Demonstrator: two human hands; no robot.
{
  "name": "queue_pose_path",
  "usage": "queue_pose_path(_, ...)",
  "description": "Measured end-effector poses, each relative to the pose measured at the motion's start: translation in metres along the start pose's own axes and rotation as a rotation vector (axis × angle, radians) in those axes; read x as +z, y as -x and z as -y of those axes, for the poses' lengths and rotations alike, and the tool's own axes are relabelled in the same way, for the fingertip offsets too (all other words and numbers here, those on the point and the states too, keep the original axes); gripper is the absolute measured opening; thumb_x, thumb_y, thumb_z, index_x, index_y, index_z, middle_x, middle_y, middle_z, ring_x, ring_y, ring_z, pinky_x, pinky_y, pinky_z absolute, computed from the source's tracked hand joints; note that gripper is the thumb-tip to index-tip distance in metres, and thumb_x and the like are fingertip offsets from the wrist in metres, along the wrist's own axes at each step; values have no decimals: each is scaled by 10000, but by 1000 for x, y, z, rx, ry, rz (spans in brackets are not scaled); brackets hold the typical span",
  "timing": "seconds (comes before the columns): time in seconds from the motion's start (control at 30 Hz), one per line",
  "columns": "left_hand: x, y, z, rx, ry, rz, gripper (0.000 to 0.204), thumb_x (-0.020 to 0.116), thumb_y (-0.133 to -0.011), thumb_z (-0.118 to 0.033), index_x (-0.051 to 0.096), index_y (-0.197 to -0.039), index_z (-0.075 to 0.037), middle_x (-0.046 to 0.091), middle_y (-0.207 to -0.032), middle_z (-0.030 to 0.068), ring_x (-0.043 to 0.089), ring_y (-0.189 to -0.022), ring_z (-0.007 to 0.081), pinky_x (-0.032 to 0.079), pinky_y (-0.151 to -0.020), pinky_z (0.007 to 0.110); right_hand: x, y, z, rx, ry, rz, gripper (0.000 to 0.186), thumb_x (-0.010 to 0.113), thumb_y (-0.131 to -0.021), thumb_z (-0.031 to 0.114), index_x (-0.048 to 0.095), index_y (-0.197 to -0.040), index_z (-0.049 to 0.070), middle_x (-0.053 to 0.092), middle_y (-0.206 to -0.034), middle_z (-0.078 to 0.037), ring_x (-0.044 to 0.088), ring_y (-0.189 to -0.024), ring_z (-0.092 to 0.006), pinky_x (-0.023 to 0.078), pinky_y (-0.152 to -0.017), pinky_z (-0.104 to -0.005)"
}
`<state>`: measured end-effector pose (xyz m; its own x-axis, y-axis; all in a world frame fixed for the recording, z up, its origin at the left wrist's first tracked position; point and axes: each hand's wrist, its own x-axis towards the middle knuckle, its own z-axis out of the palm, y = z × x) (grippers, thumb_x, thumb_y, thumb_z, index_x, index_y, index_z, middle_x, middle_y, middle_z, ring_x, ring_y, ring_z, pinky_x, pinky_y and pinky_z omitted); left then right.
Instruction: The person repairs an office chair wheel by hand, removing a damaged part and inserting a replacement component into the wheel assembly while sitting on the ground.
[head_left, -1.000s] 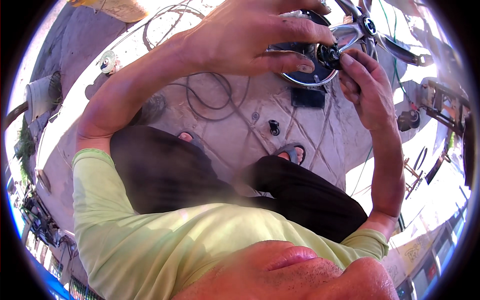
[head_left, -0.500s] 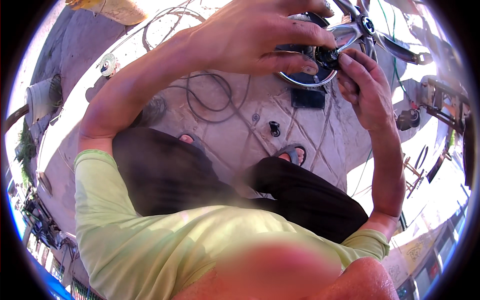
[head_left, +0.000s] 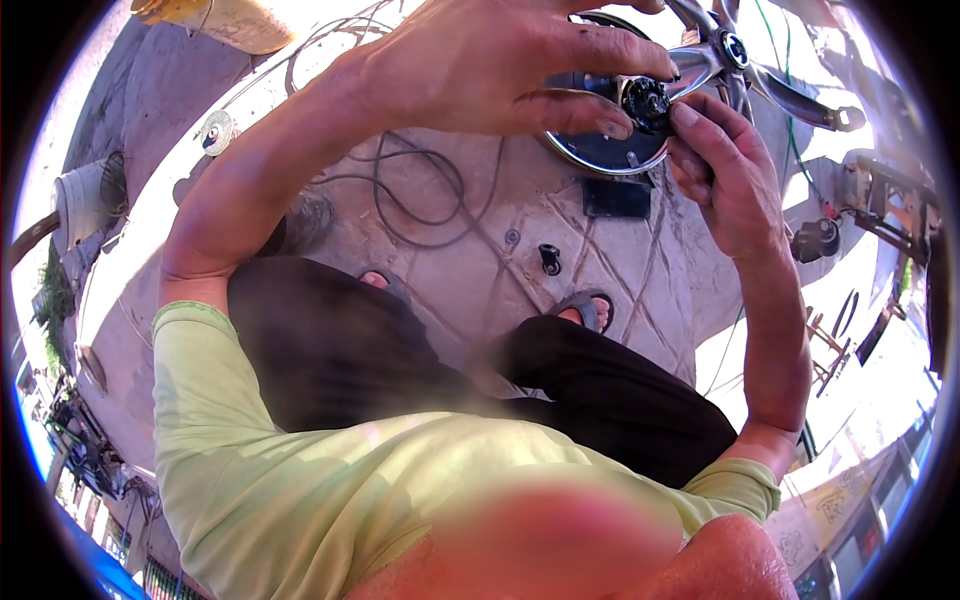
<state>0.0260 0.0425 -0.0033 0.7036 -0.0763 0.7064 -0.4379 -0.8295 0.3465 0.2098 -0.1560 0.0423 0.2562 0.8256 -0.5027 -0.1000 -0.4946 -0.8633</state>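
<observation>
A small round black part (head_left: 647, 104) with a ridged face is between my two hands, at the upper right. My left hand (head_left: 490, 75) reaches over from the left, its thumb and index finger at opposite edges of the part. My right hand (head_left: 732, 178) pinches the part's right edge between thumb and curled fingers. Beneath it lies a dark round disc (head_left: 612, 160) with a shiny rim, partly hidden by my left hand. Just beyond stands a chrome star-shaped chair base (head_left: 706, 64) with several legs.
A black caster (head_left: 549, 258) and a dark flat rectangular piece (head_left: 616, 198) lie on the ground near my feet. A grey cable (head_left: 420, 240) loops across the middle. At the left are a white bucket (head_left: 80, 205) and a round disc (head_left: 215, 132); a metal frame (head_left: 888, 208) stands right.
The black part has turned so that its round face shows, and has shifted slightly left and up. My left hand has moved a little up; my right hand has shifted slightly left.
</observation>
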Motion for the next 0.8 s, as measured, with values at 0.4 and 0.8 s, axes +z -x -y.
queue_pose_path(0.4, 13, 4, 13, -32, 97, 83, 522, 591, -1009, -516, 617, -1344, -117, 560, -1372, 243, 523, -1278, 371, 446, -1064, 546, 2, 1, 0, 4, 1, -25, 264, 586, -1065, 244, 626, -1185, 12, 441, -684, 57, 353, -547, -25, 278, -493, -192)
queue_pose_path(0.8, 1, -1, -11, -209, 129, 55, 464, 799, -887, -296, 639, -1265, -80, 590, -1313, 244, 575, -1224, 403, 499, -1022, 512, 1, -5, 10, -13, 48, 2, 233, 661, -1015, 299, 696, -1046, 71, 528, -702, 60, 427, -584, -20, 299, -528, -196)
